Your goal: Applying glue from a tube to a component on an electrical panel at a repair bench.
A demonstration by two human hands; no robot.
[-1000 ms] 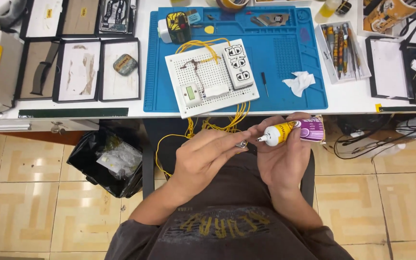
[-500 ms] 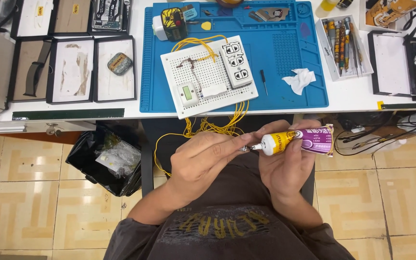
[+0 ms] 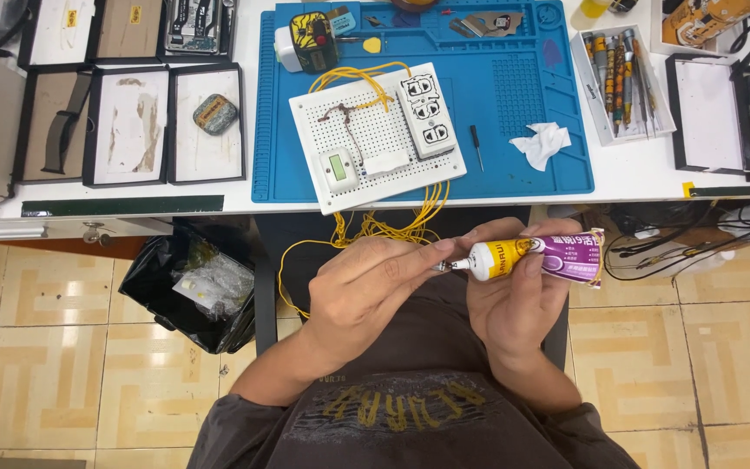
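- Below the worktop (image 3: 132, 207) edge at far left, a black bin bag (image 3: 193, 287) with crumpled rubbish stands on the tiled floor
- Up on the worktop, black-framed trays (image 3: 128, 122) lie side by side, one holding a grey stone (image 3: 214, 113)
- Further right, a blue mat (image 3: 523, 95) carries a white pegboard (image 3: 375, 135) with yellow wires (image 3: 366, 230) trailing off the edge, and a crumpled tissue (image 3: 542, 142)
- Over the lap, the left hand (image 3: 366, 291) pinches its fingers (image 3: 431, 254) closed on the small tip of the glue tube (image 3: 536, 256)
- The right hand (image 3: 514, 304) wraps its fingers around the tube's yellow and purple body, holding it level, nozzle pointing left
- At far right, black cables (image 3: 705, 239) hang under the worktop
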